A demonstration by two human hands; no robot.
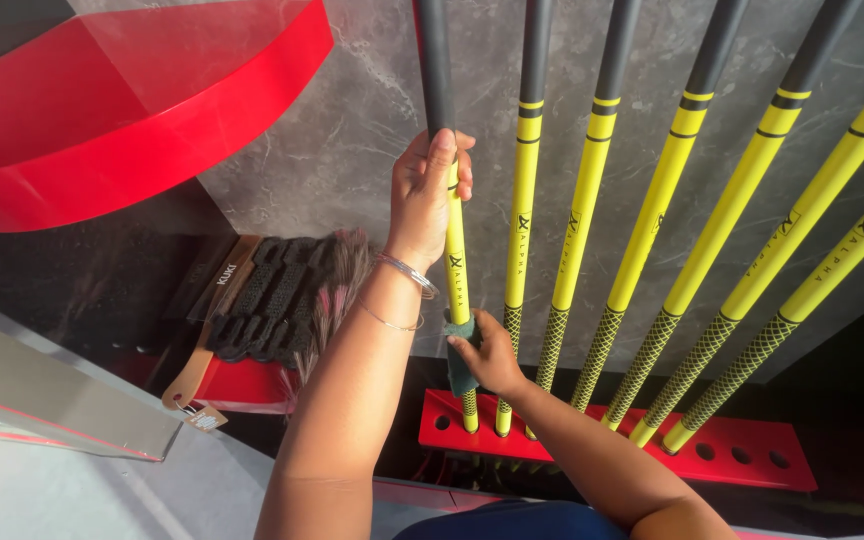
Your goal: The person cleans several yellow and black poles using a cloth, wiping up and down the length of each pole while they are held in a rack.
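The long thin rod with a black upper part and a glossy yellow lower part (455,250) stood nearly upright at the left end of a row of like rods, its foot set in a hole of the flat red rack with round holes (752,455). Its yellow stretch bore two narrow black bands near the top and a black criss-cross pattern near the foot (the printed mark midway is left unread).

The left hand (430,195) gripped the rod high up, where black met yellow, its fingers (464,175) wrapped closed around the shaft; two thin silver bangles (407,272) sat on that wrist. The right hand (492,355) was lower, its fingers pinching a small dark grey-green cloth (459,365) against the rod just above the patterned part.

Six more yellow-and-black rods (652,230) leaned to the right in the same rack, against a grey marbled wall (352,130). To the left lay a wooden-handled brush with dark bristles (252,300), below a curved red shelf (102,120).
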